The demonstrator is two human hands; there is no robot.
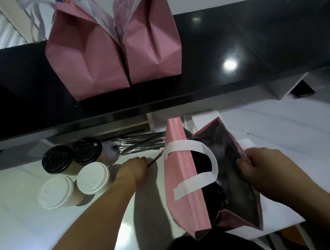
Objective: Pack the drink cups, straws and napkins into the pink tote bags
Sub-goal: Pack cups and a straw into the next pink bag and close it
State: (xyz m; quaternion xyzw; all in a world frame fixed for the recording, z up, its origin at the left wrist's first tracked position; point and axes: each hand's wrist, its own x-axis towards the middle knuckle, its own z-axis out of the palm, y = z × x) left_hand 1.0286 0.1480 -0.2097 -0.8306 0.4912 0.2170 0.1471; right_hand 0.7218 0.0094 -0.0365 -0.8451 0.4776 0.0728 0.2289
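Two filled pink tote bags [112, 55] stand on the black counter [253, 40]; a third, open tote bag [183, 184] stands on the white counter [18, 231] below. The right hand [266, 167] grips its far rim, holding it open. The left hand [132, 169] pinches one straw [155, 159] beside the straw pile [141, 142] and four cups [73, 171]; it seems to be the straw step, so next comes dropping it into the mouth.

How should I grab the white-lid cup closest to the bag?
Wrap your fingers around the tan side wall of the white-lid cup, just under the lid, coming from its right side. It stands upright, other cups crowd its left and back, and the lid may pop off.
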